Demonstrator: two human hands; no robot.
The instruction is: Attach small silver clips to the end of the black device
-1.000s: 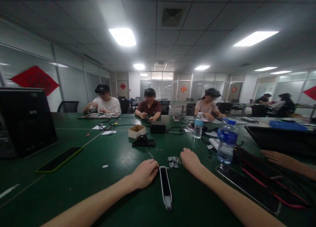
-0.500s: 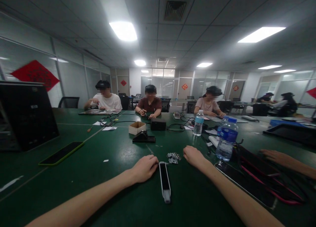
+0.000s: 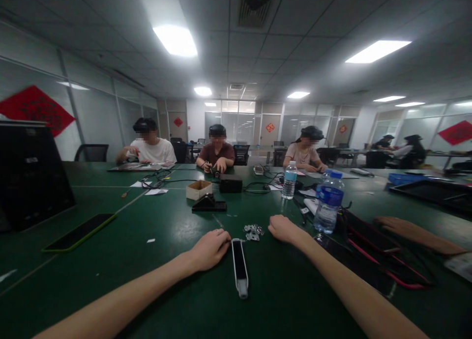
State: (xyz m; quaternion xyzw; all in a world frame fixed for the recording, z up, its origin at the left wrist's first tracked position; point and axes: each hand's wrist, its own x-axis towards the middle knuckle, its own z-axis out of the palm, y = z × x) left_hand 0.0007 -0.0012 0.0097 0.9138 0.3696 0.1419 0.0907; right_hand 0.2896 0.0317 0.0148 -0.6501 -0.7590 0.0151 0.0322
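My left hand [image 3: 211, 249] rests on the green table with its fingers curled in. Its fingertips are right beside the top end of a slim white pen-shaped device with a long dark screen [image 3: 240, 265], which lies lengthwise in front of me. My right hand [image 3: 283, 228] lies in a loose fist further right, and nothing shows in it. Between the two hands is a small heap of shiny metal parts [image 3: 253, 232], apart from both.
Beyond the hands are a black stand [image 3: 208, 203], an open cardboard box [image 3: 199, 189] and a black box [image 3: 230, 183]. Water bottles [image 3: 329, 204] stand to the right, near another person's hand [image 3: 401, 231]. A green-edged phone [image 3: 79, 232] lies left. People sit opposite.
My view has turned a little to the right, so everything sits further left. Both my hands keep their places on the table. The middle person opposite has shifted their hands slightly.
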